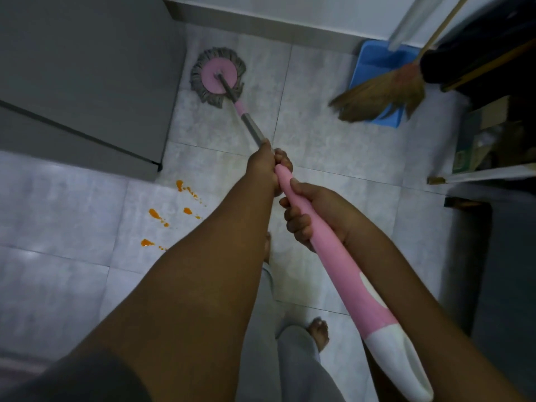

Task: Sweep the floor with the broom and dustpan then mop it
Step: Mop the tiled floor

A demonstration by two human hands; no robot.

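Mop [216, 75] head lies flat on the tiled floor [333, 146], near the grey cabinet [87, 68]. The left hand [265, 166] grips its shaft and the right hand [316, 216] grips the pink handle just behind. Orange drops [156, 214] lie left, well apart from the mop head. The broom [380, 94] rests on the blue dustpan [374, 59]. A box [464, 149] at right perhaps bears a green label, too blurred to read.

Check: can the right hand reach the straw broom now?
Probably not: the right hand grips the pink mop handle, and the straw broom lies far ahead over the blue plastic dustpan.
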